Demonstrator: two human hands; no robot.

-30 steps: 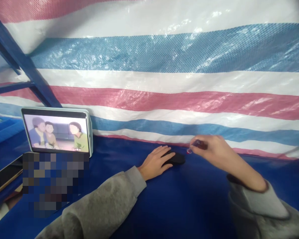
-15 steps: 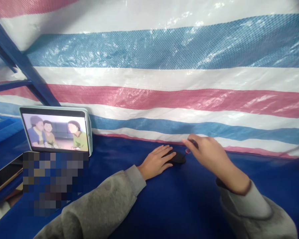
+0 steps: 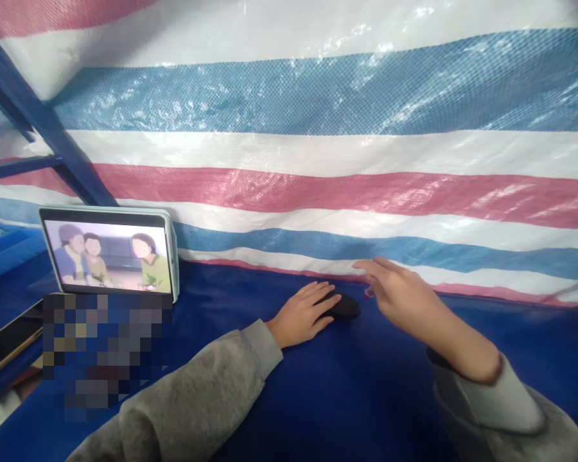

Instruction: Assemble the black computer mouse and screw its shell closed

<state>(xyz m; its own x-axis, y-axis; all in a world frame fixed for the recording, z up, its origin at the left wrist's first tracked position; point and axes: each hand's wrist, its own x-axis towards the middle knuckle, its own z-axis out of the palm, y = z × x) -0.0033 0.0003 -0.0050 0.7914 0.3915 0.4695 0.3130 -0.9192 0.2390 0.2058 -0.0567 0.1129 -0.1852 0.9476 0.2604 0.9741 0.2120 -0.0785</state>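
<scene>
My left hand lies flat with its fingers spread over a small black rounded object on the blue surface. The palm and fingers cover much of that object, so its kind is unclear. Just right of it, my right hand is raised with the fingers pinched together. A tiny pinkish loop or strand shows below those fingertips. Whatever the pinch holds is too small and too hidden to name.
A tablet in a pale case stands at the left, playing a cartoon. Near it lies a phone, beside a blurred-out patch. Blue metal bars rise at the left, and a striped plastic sheet hangs behind.
My right hand has moved slightly right, away from the black object, and its wrist has turned a little. The pinkish bit has shifted right with it. My left hand stays in place.
</scene>
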